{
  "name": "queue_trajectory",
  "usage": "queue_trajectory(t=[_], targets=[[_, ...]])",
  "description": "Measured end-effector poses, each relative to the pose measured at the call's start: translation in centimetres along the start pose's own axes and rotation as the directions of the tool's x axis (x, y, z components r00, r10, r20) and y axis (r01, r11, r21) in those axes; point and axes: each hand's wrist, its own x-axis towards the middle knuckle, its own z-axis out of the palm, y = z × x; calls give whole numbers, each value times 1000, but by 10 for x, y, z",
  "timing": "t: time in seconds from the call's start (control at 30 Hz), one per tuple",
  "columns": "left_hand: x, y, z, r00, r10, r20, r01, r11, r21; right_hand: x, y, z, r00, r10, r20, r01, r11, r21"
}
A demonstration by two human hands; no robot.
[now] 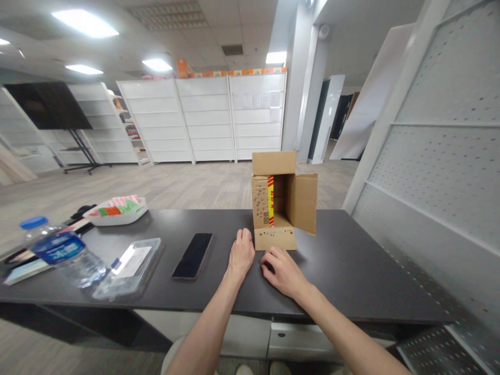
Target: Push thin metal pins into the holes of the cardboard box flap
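Note:
An open cardboard box [261, 200] lies on its side, with its mouth towards me. Its top, right and bottom flaps are spread out, and a yellow and red tape strip [271, 200] runs down the left part of its front. Small dark dots mark that part and the bottom flap [275, 240]. Just left of the bottom flap, my left hand [242, 252] rests on the table with its fingers curled; their inner side is hidden. My right hand [284, 272] lies at the flap's front edge, fingers bent and closed loosely, with nothing visible in them.
The dark table [336, 281] carries a phone [192, 256], a clear plastic case [130, 266], a water bottle [64, 252] and a white basket [117, 216] with colourful packets. A perforated white panel [441, 156] stands along the right side. White cabinets [203, 120] line the back.

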Motion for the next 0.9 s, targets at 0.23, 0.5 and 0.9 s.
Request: queue_trajectory(t=[0.23,0.5,0.9], targets=[[1,0,0,1000,0,1,0,1000,3,0,-1,1,1000,22,19,-22,999,26],[1,0,1,1000,-6,-2,6,1000,4,2,-2,-1,999,29,31,-29,1000,11],[2,0,-1,1000,-5,2,5,1000,-15,3,-3,-2,999,44,-7,-44,999,3]])
